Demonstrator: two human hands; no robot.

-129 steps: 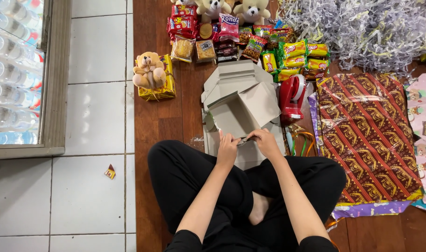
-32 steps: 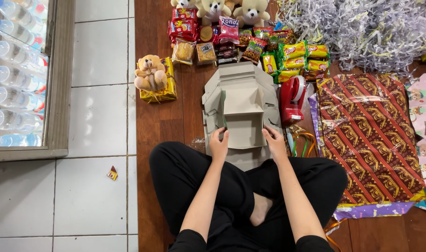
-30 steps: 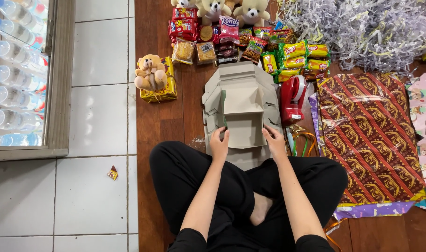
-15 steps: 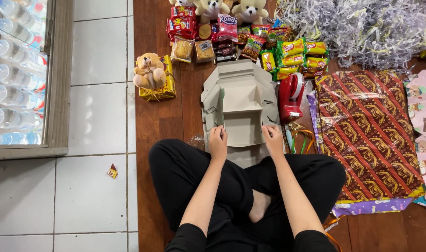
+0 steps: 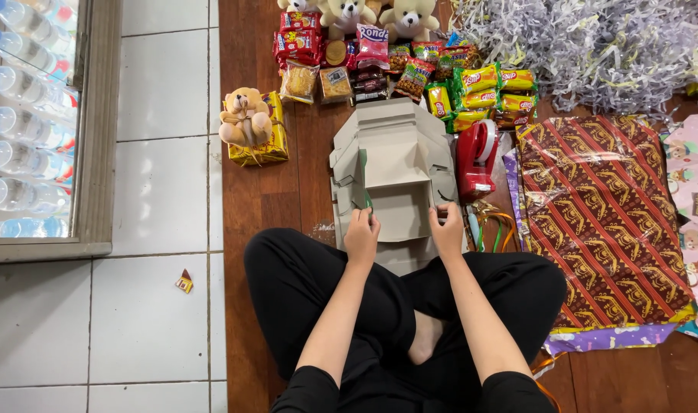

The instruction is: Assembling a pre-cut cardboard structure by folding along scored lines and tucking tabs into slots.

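We see left hand (image 5: 362, 233) pinching box (image 5: 395, 172) near-left flap, right hand (image 5: 447, 229) gripping near-right flap, red tape dispenser (image 5: 475, 157) just right, snacks (image 5: 471, 92) far

Black trousers, black short sleeves, bare forearms.

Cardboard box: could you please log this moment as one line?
left hand: on box left flap | right hand: on right flap | tape dispenser: right of box

A grey cardboard box (image 5: 395, 172), half-folded with flaps standing open, lies on the wooden floor.
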